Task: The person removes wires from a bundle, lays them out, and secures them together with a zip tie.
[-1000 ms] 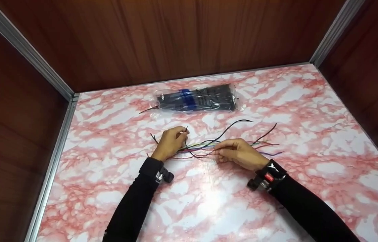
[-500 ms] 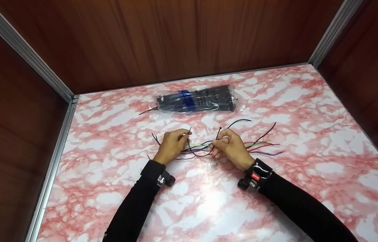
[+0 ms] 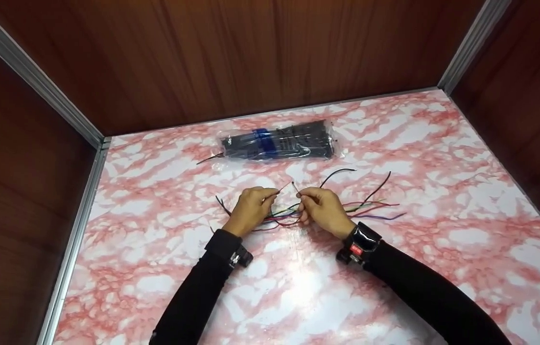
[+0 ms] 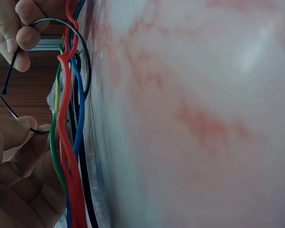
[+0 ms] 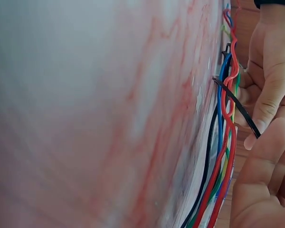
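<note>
A bundle of loose wires point(image 4: 64, 102), red, blue, green, yellow and black, lies across the table between my hands. One black cable tie point(image 5: 240, 108) loops around the bundle, its two ends raised above it. My left hand point(image 3: 250, 208) pinches the tie near its thin pointed end between thumb and index finger. Near the small head of the tie, my right hand point(image 3: 326, 211) pinches the other end. In the head view the two tips stand close together, and in the left wrist view a small gap shows between them.
Farther back on the table lies a clear plastic bag point(image 3: 294, 142) packed with black cable ties and marked by a blue band. One dark tie point(image 3: 210, 158) pokes out at its left. Brown wood-look panels point(image 3: 251, 57) wall in the back and sides.
My right hand has moved left and lifted the head end of the cable tie out of the wires. My left hand has shifted slightly right, bringing both ends of the tie close together.
</note>
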Motion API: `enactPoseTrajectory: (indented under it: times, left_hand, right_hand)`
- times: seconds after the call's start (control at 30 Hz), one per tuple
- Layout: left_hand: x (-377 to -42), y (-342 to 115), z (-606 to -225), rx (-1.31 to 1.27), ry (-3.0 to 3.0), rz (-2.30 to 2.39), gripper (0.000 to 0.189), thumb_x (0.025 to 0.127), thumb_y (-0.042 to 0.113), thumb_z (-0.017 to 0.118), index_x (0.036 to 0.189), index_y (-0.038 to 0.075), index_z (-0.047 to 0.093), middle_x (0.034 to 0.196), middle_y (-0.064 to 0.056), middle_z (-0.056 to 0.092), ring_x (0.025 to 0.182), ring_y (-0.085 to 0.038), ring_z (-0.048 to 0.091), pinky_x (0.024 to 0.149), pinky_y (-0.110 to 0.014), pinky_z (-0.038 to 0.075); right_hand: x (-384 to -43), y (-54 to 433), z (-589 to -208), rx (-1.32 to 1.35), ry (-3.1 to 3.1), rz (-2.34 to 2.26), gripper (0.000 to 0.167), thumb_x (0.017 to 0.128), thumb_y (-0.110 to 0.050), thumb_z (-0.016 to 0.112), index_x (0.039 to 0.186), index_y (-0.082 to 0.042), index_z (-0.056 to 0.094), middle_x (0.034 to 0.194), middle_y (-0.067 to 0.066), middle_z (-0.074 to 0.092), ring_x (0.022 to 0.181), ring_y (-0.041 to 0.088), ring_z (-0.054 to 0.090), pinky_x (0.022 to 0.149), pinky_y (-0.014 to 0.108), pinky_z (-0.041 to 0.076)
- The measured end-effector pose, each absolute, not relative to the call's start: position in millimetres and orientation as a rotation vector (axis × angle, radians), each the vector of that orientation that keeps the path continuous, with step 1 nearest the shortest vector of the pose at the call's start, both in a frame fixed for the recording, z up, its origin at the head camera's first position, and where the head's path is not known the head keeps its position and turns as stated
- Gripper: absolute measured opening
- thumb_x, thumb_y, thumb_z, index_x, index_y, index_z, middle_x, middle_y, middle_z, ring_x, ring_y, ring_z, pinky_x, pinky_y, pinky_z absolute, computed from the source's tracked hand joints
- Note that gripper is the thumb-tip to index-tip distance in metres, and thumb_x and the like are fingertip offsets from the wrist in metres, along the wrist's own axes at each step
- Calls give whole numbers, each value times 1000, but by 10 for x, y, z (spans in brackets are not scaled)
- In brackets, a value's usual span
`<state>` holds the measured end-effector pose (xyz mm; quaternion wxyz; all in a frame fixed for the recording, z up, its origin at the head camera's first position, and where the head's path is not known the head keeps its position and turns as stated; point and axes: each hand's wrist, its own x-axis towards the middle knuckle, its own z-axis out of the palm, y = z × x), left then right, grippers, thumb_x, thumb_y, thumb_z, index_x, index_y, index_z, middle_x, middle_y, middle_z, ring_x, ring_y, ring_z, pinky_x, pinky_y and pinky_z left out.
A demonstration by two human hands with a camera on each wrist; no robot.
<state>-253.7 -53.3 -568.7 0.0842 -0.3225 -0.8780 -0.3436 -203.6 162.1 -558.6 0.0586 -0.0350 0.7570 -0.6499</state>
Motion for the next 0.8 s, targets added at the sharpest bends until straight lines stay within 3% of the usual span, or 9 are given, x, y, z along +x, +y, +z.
enactPoseTrajectory:
  times: [0.3, 0.5, 0.8]
  left_hand:
    - [-2530, -543, -5683, -990, -2633, -997, 21, 96, 13, 61, 111, 9, 75, 95, -5, 75, 85, -17, 69, 80, -33, 55]
    - [-2523, -564, -5680, -987, -2637, -986, 21, 96, 13, 60, 110, 9, 75, 95, -6, 75, 87, -18, 70, 83, -34, 55]
    - [-2520, -561, -5685, -1008, -2637, -990, 22, 95, 10, 59, 110, 9, 75, 92, -6, 74, 83, -17, 68, 79, -32, 56]
  right_hand:
    - [-2026, 1625, -5600, -169, 2342, -1880, 27, 99, -5, 51, 120, 9, 61, 87, 29, 64, 54, 13, 63, 56, 44, 58]
    - [-2019, 1612, -5577, -112, 2365, -1868, 25, 100, -6, 50, 118, 8, 61, 92, 33, 65, 56, 18, 64, 60, 55, 56]
    - [-1928, 1578, -5369, -103, 2390, -1800, 25, 99, -2, 48, 118, 6, 62, 95, 36, 64, 71, 49, 66, 66, 62, 53]
